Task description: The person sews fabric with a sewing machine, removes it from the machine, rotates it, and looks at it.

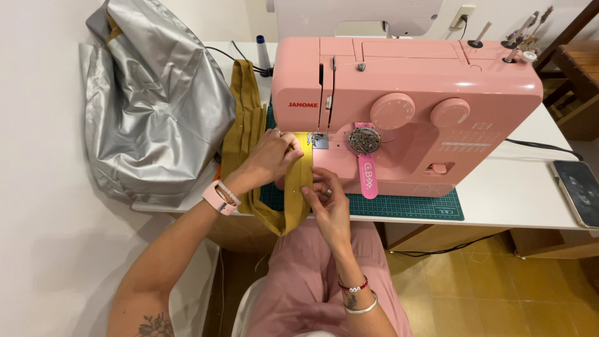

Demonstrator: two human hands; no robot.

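Pink trousers (306, 281) fill the bottom of the view, on a person seated at a white table (524, 187). Two bracelets, red bead and silver, on right wrist; pink watch (218, 198) on left wrist.

Right hand (327, 209): at front table edge, fingertips pinched on the near end of a mustard fabric strip (298, 193), just in front of the machine bed. Grip closed on cloth.

Left hand (269, 157): lying over the same strip farther back, fingers curled and pressing it down beside the presser foot (319, 140). Closed on fabric.

Fabric: runs from behind the machine's left side, under left hand, across the green cutting mat (399, 206), folds over table edge and hangs toward lap. More of it bunched upright at left of machine.

Pink sewing machine (405, 106) sits on the mat, two round dials on front. Magnetic pin holder (364, 140) stuck to the front, pink strap hanging below it.

Silver bag (150, 106), crumpled, on left end of table, touching the fabric pile. Dark phone (579, 190) at right table edge. Black cable trails across table behind. Thread spools at machine's top right.
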